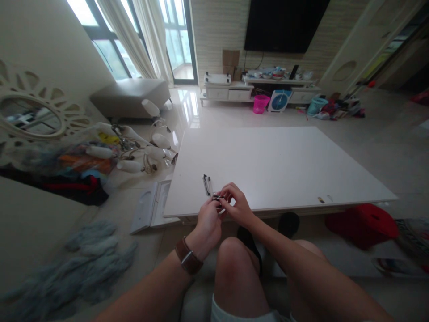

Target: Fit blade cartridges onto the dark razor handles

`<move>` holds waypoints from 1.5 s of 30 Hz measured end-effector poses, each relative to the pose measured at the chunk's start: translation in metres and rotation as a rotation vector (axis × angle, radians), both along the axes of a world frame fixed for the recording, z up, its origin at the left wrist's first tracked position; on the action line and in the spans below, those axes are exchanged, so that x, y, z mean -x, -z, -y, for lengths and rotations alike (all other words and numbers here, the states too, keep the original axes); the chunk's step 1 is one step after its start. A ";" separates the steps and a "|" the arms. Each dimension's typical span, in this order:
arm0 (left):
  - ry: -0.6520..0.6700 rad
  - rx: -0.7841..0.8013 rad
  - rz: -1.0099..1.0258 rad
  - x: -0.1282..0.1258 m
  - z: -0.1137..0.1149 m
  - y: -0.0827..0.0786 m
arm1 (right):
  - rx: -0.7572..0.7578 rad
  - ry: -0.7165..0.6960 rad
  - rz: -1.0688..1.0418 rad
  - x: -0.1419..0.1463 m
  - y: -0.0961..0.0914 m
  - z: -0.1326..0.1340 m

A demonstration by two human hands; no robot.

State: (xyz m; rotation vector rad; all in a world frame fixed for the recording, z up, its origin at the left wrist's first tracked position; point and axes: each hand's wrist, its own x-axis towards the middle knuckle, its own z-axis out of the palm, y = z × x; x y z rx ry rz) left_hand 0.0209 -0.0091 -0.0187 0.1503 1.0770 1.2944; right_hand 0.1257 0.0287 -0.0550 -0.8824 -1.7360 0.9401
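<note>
My left hand (209, 220), with a brown leather band at its wrist, is closed on a small dark, shiny metallic piece (217, 197) near the table's front edge. From the right, my right hand (236, 203) pinches at the same piece, fingertips meeting those of the left. The piece is too small and too covered by fingers to name. Just beyond the fingers, a thin black and silver tool-like item (205, 185) lies on the white table (268, 161). Beside it rests a slim clear tube with a dark end (210, 184).
Two small bits, one of them a brownish piece (321, 200), lie at the table's front right. A red stool (363, 223) stands by that corner. On the floor to the left are a lamp with white shades (156, 153), an opened white box (145, 205) and a grey fluffy cloth (94, 259).
</note>
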 end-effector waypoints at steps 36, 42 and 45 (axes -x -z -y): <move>-0.104 0.129 0.159 0.002 -0.005 -0.013 | -0.032 -0.016 0.030 -0.001 -0.002 0.002; -0.106 0.135 0.132 0.002 -0.006 -0.009 | -0.034 -0.016 0.028 0.000 0.000 0.003; -0.107 0.131 0.143 0.001 -0.005 -0.008 | -0.029 -0.015 0.030 0.001 -0.001 0.003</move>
